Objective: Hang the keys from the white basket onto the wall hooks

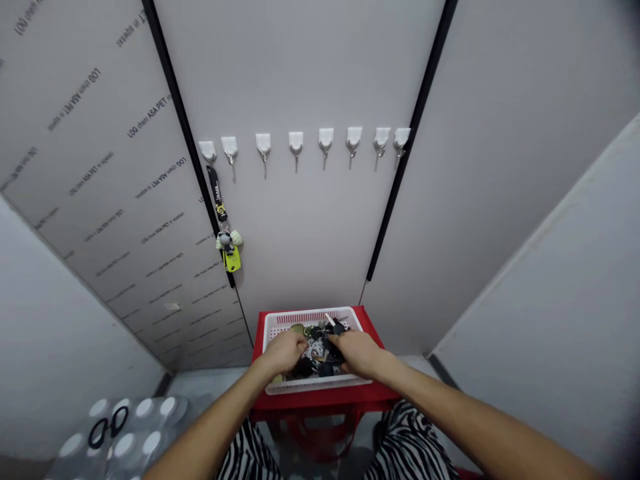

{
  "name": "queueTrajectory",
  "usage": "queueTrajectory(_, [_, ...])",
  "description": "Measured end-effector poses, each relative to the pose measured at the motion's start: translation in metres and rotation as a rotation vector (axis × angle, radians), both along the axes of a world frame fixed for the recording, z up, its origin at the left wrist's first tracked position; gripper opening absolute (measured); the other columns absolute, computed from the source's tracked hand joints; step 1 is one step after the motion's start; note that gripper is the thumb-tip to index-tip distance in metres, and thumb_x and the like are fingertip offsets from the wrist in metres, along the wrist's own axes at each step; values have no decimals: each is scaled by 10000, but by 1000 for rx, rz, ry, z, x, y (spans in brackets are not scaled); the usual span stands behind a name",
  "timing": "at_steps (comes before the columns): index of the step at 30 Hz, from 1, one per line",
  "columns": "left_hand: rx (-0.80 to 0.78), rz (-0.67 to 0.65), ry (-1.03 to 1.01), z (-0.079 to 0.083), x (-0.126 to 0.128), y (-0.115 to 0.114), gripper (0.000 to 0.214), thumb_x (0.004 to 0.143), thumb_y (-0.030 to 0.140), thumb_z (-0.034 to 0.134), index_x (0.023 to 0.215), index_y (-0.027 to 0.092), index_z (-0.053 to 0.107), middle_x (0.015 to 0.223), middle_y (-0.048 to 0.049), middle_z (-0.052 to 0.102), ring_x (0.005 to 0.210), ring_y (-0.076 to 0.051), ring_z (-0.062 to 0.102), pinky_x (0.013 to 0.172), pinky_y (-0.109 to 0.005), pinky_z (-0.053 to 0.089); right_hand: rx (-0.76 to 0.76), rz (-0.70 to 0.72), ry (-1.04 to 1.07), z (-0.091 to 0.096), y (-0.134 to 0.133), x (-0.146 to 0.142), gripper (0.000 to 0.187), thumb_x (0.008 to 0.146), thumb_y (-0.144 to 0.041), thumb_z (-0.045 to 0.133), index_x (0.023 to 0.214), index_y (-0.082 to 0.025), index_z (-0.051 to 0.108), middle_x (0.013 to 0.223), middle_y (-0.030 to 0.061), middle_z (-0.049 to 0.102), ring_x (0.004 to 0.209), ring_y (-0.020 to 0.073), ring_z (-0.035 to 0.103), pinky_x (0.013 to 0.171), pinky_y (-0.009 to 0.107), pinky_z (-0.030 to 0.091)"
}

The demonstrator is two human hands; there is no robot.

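Both of my hands reach into a white plastic basket (273, 381) with slotted sides, filled with a jumble of small things. My left hand (286, 351) is over the left part of the pile, its fingers curled in beside an olive-green item (299, 329). What those fingers hold, if anything, is hidden. On the right, my right hand (357, 350) is closed around part of a black item (336, 352), whose kind I cannot make out. Silvery and white pieces (317, 349) lie between the two hands. A white strip (330, 319) sticks up behind the right hand.
The basket stands on a red stand (320, 401) before a grey panel wall. Several white hooks (296, 141) run across the wall. A black strap with keychain charms (229, 243) hangs from the leftmost one. Bottles with white caps (125, 445) stand at lower left.
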State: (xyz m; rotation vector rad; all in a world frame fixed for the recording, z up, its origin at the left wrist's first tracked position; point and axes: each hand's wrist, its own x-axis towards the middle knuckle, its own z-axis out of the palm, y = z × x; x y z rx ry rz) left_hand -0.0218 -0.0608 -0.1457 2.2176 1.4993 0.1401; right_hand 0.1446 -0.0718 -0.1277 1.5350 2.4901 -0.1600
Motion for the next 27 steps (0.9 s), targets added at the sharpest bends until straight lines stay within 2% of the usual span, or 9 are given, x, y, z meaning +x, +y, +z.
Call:
queueTrajectory(3, [-23, 62, 15, -5, 3, 1, 248, 650, 242, 355, 776, 206, 565, 771, -31, 570, 716, -150, 490, 575, -219, 324, -41, -19, 18, -2, -1, -1, 381, 544, -253, 500, 913, -155, 492, 802, 106, 572, 743, 231, 523, 600, 292, 383])
queueTrajectory(8, [-127, 15, -67, -10, 14, 5, 272, 555, 293, 484, 795, 201, 573, 734, -25, 561, 640, -137, 478, 534, -202, 325, 27, -18, 115, -2, -6, 0, 323, 561, -222, 483, 881, -181, 499, 862, 85, 538, 776, 204, 501, 609, 263, 369])
queueTrajectory(12, [-65, 83, -48, -12, 20, 5, 310, 487, 283, 542, 786, 211, 578, 727, -25, 548, 613, -135, 462, 519, -205, 316, 32, 2, 126, -3, -4, 4, 270, 552, -208, 490, 818, -186, 536, 819, 72, 557, 748, 198, 505, 591, 253, 361])
queueTrajectory(15, [-48, 10, -97, -14, 21, 1, 296, 511, 233, 523, 802, 207, 571, 662, -5, 543, 598, -119, 454, 520, -195, 313, 13, -14, 216, -2, 2, 8, 168, 592, -212, 462, 717, -185, 571, 710, 45, 579, 693, 169, 512, 566, 232, 352])
queueTrajectory(18, [51, -52, -246, -12, 19, -1, 238, 532, 253, 522, 753, 189, 582, 677, -3, 539, 653, -126, 449, 575, -206, 321, -142, -38, 441, 7, 9, 11, 163, 617, -255, 450, 674, -169, 577, 571, 7, 554, 549, 111, 495, 489, 191, 345])
queueTrajectory(21, [71, -39, -498, -1, 20, 1, 213, 584, 264, 483, 743, 159, 578, 705, -14, 546, 690, -130, 447, 627, -220, 327, -278, -114, 682, 30, 17, 9, 183, 617, -275, 450, 654, -139, 567, 467, -16, 495, 427, 71, 440, 404, 165, 322])
queueTrajectory(24, [-9, 21, -793, 21, 22, 6, 247, 616, 249, 448, 808, 134, 554, 764, -22, 550, 700, -122, 448, 646, -220, 335, -230, -226, 938, 58, 25, 1, 185, 562, -282, 513, 652, -123, 539, 438, -32, 466, 401, 58, 418, 400, 168, 328])
queueTrajectory(27, [-97, 63, -997, 46, 21, 13, 262, 603, 277, 467, 783, 107, 554, 700, -21, 545, 630, -101, 439, 607, -211, 338, -209, -289, 1297, 79, 33, -10, 249, 522, -286, 552, 702, -128, 485, 468, -48, 467, 402, 50, 422, 435, 187, 361])
